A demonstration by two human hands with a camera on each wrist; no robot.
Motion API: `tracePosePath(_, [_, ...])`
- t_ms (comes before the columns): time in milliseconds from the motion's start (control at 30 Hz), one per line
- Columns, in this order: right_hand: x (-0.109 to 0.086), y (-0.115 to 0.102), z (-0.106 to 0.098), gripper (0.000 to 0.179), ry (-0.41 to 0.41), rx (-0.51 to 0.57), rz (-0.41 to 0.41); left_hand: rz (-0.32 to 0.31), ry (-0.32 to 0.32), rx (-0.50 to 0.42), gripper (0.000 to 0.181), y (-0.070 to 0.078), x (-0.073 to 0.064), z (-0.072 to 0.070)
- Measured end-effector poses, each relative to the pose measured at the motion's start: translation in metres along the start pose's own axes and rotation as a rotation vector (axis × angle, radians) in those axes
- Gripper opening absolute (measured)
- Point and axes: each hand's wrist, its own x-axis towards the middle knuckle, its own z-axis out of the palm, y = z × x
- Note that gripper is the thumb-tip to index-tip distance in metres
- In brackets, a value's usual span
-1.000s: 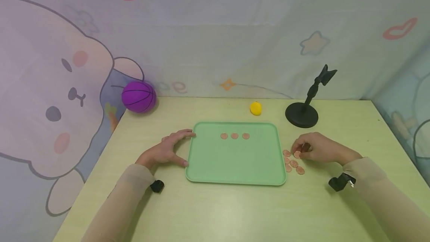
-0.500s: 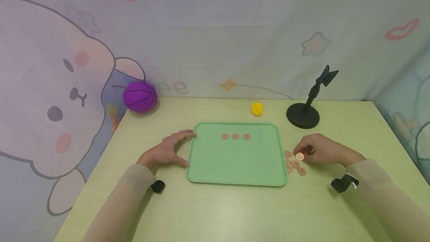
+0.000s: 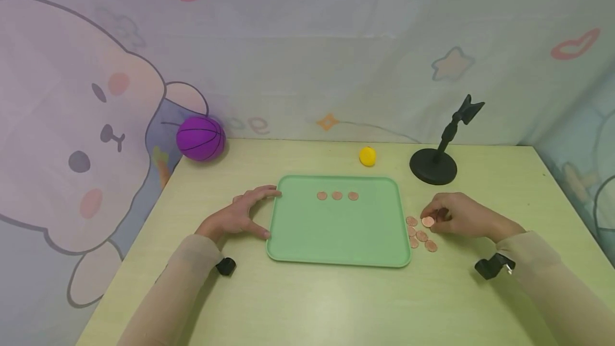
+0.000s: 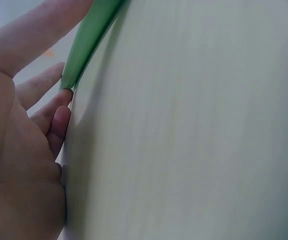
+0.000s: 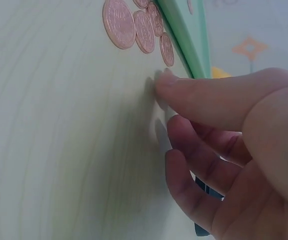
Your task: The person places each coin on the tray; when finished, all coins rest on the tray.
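My left hand (image 3: 236, 216) lies at the left side of a green tray (image 3: 336, 239), thumb and fingers spread, fingertips right at its rim. In the left wrist view the fingers (image 4: 51, 110) touch the tray's edge (image 4: 86, 45). Just right of the tray, my right hand (image 3: 461, 217) pinches a copper-coloured coin (image 3: 427, 221) between thumb and finger. The thumb (image 5: 204, 100) mostly hides that coin in the right wrist view. Several similar loose coins (image 3: 422, 235) lie beside the tray's right rim. On the tray, three coins (image 3: 337, 195) form a row near the far edge.
A black stand (image 3: 433, 167) with a round base rises at the back right of the table (image 3: 312, 303). Behind the tray sits a small yellow object (image 3: 367, 156). A purple ball (image 3: 200, 139) is at the back left corner. A printed cloth (image 3: 298, 57) hangs behind the table.
My right hand has shifted slightly right, and the coin it pinches now shows more of its face. The left hand, tray and row of coins have kept their places.
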Motion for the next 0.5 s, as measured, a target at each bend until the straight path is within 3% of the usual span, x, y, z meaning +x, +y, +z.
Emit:
tracePosePath(267, [0.011,-0.006,0.002,0.019,0.063,0.035,0.019,0.000,-0.001,-0.002,0.101,-0.001,-0.001,0.000])
tracePosePath(500, [0.032,-0.020,0.004,0.021,0.064,0.064,-0.009,0.008,-0.003,-0.010,0.101,0.001,-0.001,0.000])
